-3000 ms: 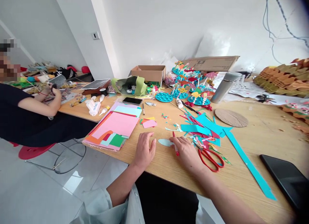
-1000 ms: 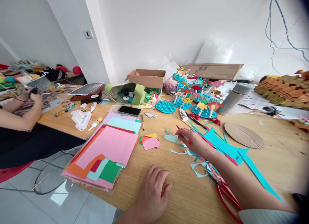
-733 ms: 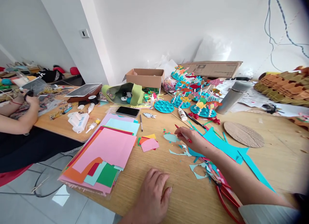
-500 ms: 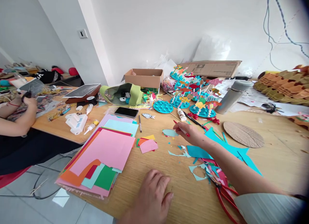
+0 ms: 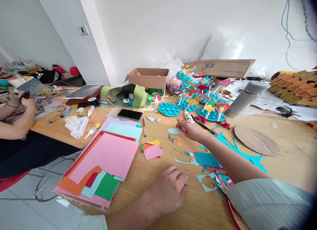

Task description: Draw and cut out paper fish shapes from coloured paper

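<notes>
My right hand (image 5: 189, 129) is pinched round a thin red pen (image 5: 182, 126), most of which the fingers cover. Just left of it lies a pale blue paper oval (image 5: 174, 131), with small coloured paper dots (image 5: 172, 138) below. My left hand (image 5: 170, 190) rests on the table, fingers loosely bent, holding nothing. Ahead of it are small coloured paper pieces (image 5: 154, 151), pink on top. Pale blue paper scraps (image 5: 205, 182) and a bright blue sheet (image 5: 207, 159) lie under and near my right forearm. The red handle of the scissors (image 5: 232, 210) shows partly beneath the sleeve.
Coloured paper sheets (image 5: 104, 154) are stacked at left, with a phone (image 5: 130, 115) behind. Blue discs with paper fish (image 5: 211, 112), a steel bottle (image 5: 247, 99) and a cardboard oval (image 5: 257, 140) stand or lie at right. A co-worker's arms (image 5: 22, 119) are at far left.
My left hand has slid forward and right, its fingers more bent. My right hand has drawn slightly up from the paper oval, and the coloured dots now lie uncovered below it.
</notes>
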A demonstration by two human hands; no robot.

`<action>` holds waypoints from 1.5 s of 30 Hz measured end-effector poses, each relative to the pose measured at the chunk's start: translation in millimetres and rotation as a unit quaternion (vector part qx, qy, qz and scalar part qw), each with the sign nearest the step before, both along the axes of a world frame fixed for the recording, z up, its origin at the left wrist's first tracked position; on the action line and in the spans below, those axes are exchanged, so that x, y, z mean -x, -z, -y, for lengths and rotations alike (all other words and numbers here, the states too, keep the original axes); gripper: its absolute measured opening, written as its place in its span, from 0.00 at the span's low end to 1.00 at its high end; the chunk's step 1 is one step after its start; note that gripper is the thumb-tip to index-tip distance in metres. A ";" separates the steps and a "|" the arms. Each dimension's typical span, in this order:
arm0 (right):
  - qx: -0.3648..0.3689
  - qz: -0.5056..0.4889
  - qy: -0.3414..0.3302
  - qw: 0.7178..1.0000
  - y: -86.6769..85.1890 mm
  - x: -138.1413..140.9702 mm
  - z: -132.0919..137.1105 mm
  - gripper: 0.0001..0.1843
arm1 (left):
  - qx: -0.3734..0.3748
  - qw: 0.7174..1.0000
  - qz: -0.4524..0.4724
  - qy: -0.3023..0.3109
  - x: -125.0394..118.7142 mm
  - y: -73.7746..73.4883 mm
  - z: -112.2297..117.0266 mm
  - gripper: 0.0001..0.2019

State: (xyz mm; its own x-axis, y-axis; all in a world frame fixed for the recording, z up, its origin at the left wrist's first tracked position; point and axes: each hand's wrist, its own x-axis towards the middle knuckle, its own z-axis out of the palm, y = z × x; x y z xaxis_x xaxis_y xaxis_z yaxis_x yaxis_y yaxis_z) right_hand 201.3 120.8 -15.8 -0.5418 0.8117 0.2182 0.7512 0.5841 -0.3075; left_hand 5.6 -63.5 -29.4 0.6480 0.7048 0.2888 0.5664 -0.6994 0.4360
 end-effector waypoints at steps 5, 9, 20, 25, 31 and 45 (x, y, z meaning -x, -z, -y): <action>-0.014 0.006 0.016 1.000 -11.3 -0.2 16.4 0.11 | 0.010 0.999 0.028 -0.035 8.3 3.5 -2.9 0.05; -0.031 -0.023 0.048 0.998 -28.5 3.7 64.7 0.12 | -0.001 0.977 0.054 -0.207 26.8 -5.9 -19.4 0.05; 0.002 -0.177 0.053 0.983 -7.5 12.8 185.6 0.10 | 0.015 0.943 -0.089 -0.321 51.5 2.9 -42.6 0.18; -0.048 -0.180 0.047 0.981 3.7 9.7 186.0 0.09 | 0.004 0.943 -0.075 -0.325 52.4 10.7 -44.1 0.25; -0.058 -0.164 0.031 0.984 13.9 4.6 188.5 0.08 | 0.011 0.946 -0.049 -0.320 54.9 14.9 -49.3 0.26; -0.085 -0.154 0.020 0.984 16.8 4.2 189.0 0.11 | 0.002 0.957 -0.043 -0.286 50.8 17.6 -52.5 0.25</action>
State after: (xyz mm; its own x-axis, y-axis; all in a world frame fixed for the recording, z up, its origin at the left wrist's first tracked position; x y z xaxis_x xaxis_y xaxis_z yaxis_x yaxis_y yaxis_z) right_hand 197.1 -68.2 -32.5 -0.3973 0.7684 0.5018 0.6617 0.6187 -0.4235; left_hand -45.2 -10.9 -47.0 0.1765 0.9524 0.2485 0.8901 -0.2622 0.3728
